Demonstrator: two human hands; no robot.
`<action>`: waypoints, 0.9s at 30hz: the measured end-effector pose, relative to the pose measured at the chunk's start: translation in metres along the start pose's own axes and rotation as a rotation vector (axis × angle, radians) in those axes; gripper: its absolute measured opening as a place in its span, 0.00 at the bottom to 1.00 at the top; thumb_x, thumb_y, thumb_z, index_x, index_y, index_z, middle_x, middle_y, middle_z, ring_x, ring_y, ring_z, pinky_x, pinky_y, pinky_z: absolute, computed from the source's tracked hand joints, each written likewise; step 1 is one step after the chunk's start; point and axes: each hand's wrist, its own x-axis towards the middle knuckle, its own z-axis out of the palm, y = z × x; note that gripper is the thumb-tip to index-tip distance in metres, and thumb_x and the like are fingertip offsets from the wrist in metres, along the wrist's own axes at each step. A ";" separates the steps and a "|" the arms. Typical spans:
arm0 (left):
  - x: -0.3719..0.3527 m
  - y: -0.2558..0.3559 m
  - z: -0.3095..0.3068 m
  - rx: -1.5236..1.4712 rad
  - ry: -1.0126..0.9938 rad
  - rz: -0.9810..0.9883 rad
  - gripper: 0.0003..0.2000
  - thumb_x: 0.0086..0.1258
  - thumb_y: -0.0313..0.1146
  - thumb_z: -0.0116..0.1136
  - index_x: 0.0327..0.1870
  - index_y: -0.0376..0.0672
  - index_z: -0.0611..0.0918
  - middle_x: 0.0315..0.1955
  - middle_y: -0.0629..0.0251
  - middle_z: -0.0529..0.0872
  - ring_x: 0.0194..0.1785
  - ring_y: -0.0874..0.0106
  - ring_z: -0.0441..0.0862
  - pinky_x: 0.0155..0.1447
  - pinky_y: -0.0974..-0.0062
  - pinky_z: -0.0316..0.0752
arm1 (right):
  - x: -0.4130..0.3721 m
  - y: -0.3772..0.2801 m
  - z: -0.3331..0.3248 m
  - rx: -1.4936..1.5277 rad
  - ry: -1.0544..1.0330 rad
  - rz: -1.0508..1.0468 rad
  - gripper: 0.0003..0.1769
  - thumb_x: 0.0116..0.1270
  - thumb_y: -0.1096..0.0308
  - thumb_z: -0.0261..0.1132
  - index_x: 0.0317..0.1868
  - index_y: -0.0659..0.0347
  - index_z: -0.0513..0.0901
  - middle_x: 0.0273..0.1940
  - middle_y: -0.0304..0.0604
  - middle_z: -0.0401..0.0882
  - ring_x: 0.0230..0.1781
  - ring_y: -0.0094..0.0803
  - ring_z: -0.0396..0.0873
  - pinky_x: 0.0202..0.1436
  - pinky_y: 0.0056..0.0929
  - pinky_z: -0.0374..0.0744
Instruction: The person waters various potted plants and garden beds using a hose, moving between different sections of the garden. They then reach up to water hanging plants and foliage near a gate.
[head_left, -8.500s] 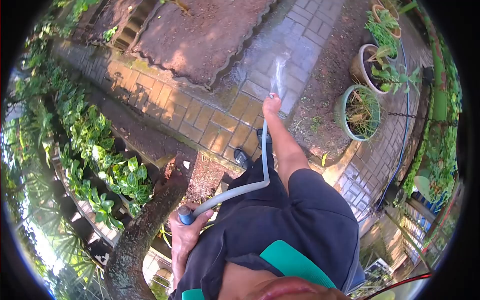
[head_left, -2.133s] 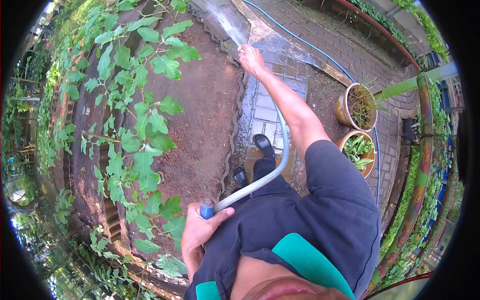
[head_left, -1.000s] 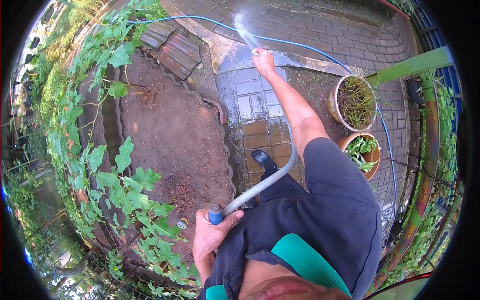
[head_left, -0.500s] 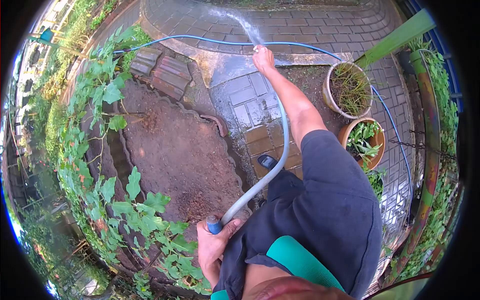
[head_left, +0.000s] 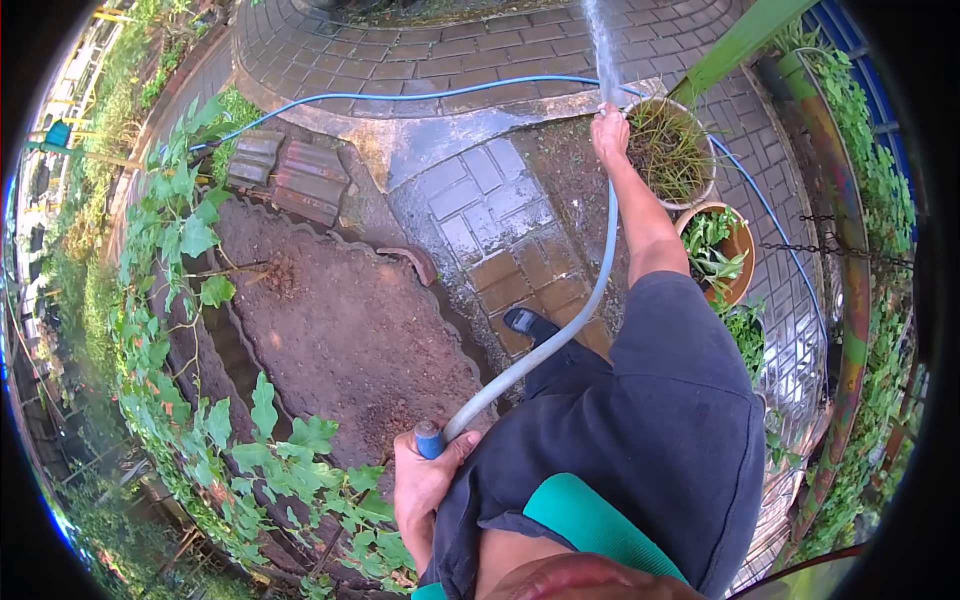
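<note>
My right hand (head_left: 611, 135), arm stretched forward, is closed around the end of a pale grey garden hose (head_left: 540, 354). A jet of water (head_left: 601, 50) shoots from that end onto the paving. The hose curves back past my leg to my left hand (head_left: 422, 485), which is low near my body. There my fingers are wrapped round a short blue cylinder (head_left: 429, 440) with a dull round end, like the end of a handle. The hose meets this hand at the thumb; whether the fingers grip it too is hidden.
A bare soil bed (head_left: 340, 320) lies ahead on the left, with leafy plants (head_left: 265, 440) along it. Roof tiles (head_left: 308, 180) rest at its far end. A grassy pot (head_left: 668, 150) and a brown pot (head_left: 735, 255) stand right. A blue hose (head_left: 440, 95) crosses the brick path.
My right hand has swung right with the hose end, close to the grassy pot. The water jet now points nearly straight ahead instead of to the left. My left hand keeps its hold.
</note>
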 end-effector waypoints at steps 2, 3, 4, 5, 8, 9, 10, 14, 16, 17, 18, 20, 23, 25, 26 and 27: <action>0.003 0.003 0.001 0.010 -0.024 0.001 0.09 0.54 0.25 0.73 0.25 0.36 0.81 0.16 0.73 0.77 0.19 0.84 0.71 0.23 0.82 0.63 | 0.006 0.006 -0.007 0.032 0.015 0.061 0.17 0.60 0.69 0.55 0.51 0.56 0.79 0.40 0.63 0.82 0.45 0.58 0.80 0.50 0.49 0.77; 0.003 0.006 0.001 0.020 -0.036 0.005 0.09 0.54 0.25 0.73 0.25 0.36 0.81 0.16 0.73 0.78 0.20 0.84 0.71 0.23 0.82 0.63 | 0.011 0.008 -0.010 0.045 0.041 0.080 0.17 0.60 0.69 0.55 0.51 0.57 0.79 0.40 0.63 0.82 0.45 0.57 0.80 0.50 0.48 0.77; 0.003 0.010 0.002 0.030 -0.046 0.013 0.09 0.54 0.25 0.73 0.25 0.36 0.81 0.17 0.73 0.78 0.20 0.84 0.71 0.24 0.82 0.64 | 0.015 0.008 -0.012 0.061 0.070 0.098 0.18 0.60 0.68 0.55 0.51 0.57 0.79 0.40 0.62 0.82 0.44 0.57 0.81 0.50 0.48 0.77; 0.003 0.013 0.002 0.038 -0.056 0.023 0.09 0.54 0.25 0.72 0.25 0.36 0.81 0.17 0.73 0.78 0.21 0.84 0.71 0.24 0.82 0.64 | 0.017 0.007 -0.015 0.057 0.131 0.124 0.17 0.59 0.68 0.56 0.49 0.58 0.80 0.41 0.61 0.82 0.44 0.56 0.81 0.50 0.47 0.77; 0.005 0.009 0.003 0.022 -0.065 0.011 0.09 0.54 0.26 0.72 0.25 0.36 0.81 0.17 0.73 0.79 0.21 0.83 0.71 0.25 0.81 0.64 | 0.019 0.008 -0.013 0.063 0.080 0.099 0.17 0.56 0.67 0.58 0.46 0.59 0.83 0.38 0.60 0.82 0.43 0.55 0.81 0.47 0.46 0.77; 0.005 0.008 0.003 0.022 -0.067 0.026 0.09 0.53 0.26 0.72 0.25 0.36 0.81 0.17 0.73 0.78 0.21 0.83 0.71 0.25 0.81 0.65 | 0.021 0.010 -0.004 -0.082 -0.070 -0.049 0.14 0.56 0.70 0.59 0.42 0.59 0.85 0.33 0.56 0.84 0.35 0.47 0.84 0.43 0.41 0.79; 0.005 0.007 0.003 0.020 -0.069 0.041 0.09 0.53 0.25 0.72 0.25 0.36 0.81 0.17 0.73 0.78 0.20 0.82 0.71 0.25 0.81 0.65 | 0.013 0.008 0.007 0.043 -0.274 -0.025 0.12 0.55 0.71 0.62 0.40 0.59 0.85 0.29 0.47 0.83 0.27 0.35 0.82 0.36 0.33 0.78; -0.004 0.009 0.002 -0.034 -0.118 0.141 0.08 0.53 0.26 0.72 0.25 0.36 0.81 0.16 0.72 0.78 0.20 0.82 0.71 0.25 0.80 0.65 | -0.069 -0.019 0.055 0.334 -0.601 0.004 0.09 0.56 0.72 0.66 0.39 0.59 0.84 0.23 0.35 0.79 0.17 0.19 0.74 0.22 0.23 0.72; -0.008 0.001 -0.003 0.041 -0.113 0.079 0.09 0.54 0.27 0.74 0.30 0.36 0.83 0.20 0.74 0.80 0.24 0.83 0.71 0.29 0.81 0.67 | -0.134 -0.047 0.054 0.428 -0.734 0.042 0.10 0.58 0.71 0.66 0.41 0.58 0.84 0.23 0.35 0.79 0.18 0.19 0.74 0.20 0.23 0.70; -0.011 -0.003 -0.005 0.036 -0.109 0.085 0.09 0.53 0.27 0.74 0.30 0.36 0.83 0.20 0.74 0.80 0.24 0.83 0.71 0.29 0.81 0.67 | -0.163 -0.052 0.066 0.460 -0.797 -0.013 0.10 0.58 0.71 0.65 0.41 0.57 0.84 0.24 0.36 0.80 0.18 0.20 0.75 0.21 0.25 0.71; -0.013 -0.006 -0.007 0.038 -0.109 0.103 0.10 0.53 0.27 0.74 0.29 0.35 0.83 0.20 0.74 0.80 0.24 0.83 0.71 0.29 0.81 0.67 | -0.193 -0.052 0.082 0.493 -0.837 -0.045 0.10 0.58 0.71 0.64 0.41 0.57 0.84 0.23 0.36 0.80 0.19 0.20 0.75 0.21 0.25 0.72; -0.016 -0.019 -0.013 0.060 -0.084 0.104 0.10 0.53 0.27 0.74 0.29 0.35 0.83 0.19 0.73 0.79 0.23 0.83 0.71 0.28 0.81 0.66 | -0.242 -0.054 0.096 0.446 -0.952 -0.067 0.10 0.57 0.72 0.63 0.40 0.57 0.84 0.24 0.38 0.80 0.20 0.23 0.76 0.24 0.27 0.74; -0.026 -0.035 -0.022 0.083 -0.057 0.093 0.10 0.53 0.27 0.74 0.29 0.34 0.83 0.18 0.73 0.79 0.22 0.83 0.71 0.26 0.81 0.65 | -0.267 -0.031 0.100 0.387 -0.713 -0.124 0.10 0.56 0.72 0.63 0.40 0.57 0.85 0.24 0.41 0.81 0.21 0.27 0.78 0.27 0.29 0.76; -0.034 -0.052 -0.029 0.049 -0.053 0.126 0.10 0.53 0.26 0.74 0.29 0.34 0.82 0.17 0.73 0.78 0.21 0.83 0.70 0.24 0.81 0.63 | -0.248 -0.011 0.076 0.362 -0.530 0.026 0.10 0.55 0.70 0.64 0.40 0.57 0.85 0.24 0.43 0.81 0.22 0.29 0.79 0.30 0.31 0.77; -0.039 -0.060 -0.032 0.057 -0.053 0.144 0.10 0.53 0.27 0.74 0.30 0.33 0.82 0.16 0.72 0.78 0.20 0.82 0.71 0.23 0.82 0.63 | -0.233 0.007 0.069 0.293 -0.389 0.007 0.10 0.56 0.70 0.64 0.40 0.57 0.85 0.23 0.43 0.81 0.23 0.29 0.80 0.30 0.31 0.77; -0.044 -0.068 -0.034 0.063 -0.050 0.165 0.11 0.52 0.29 0.74 0.30 0.33 0.82 0.16 0.71 0.78 0.19 0.82 0.71 0.23 0.83 0.63 | -0.214 0.028 0.062 0.225 -0.247 -0.014 0.10 0.56 0.69 0.65 0.40 0.56 0.85 0.23 0.43 0.81 0.23 0.29 0.80 0.30 0.31 0.77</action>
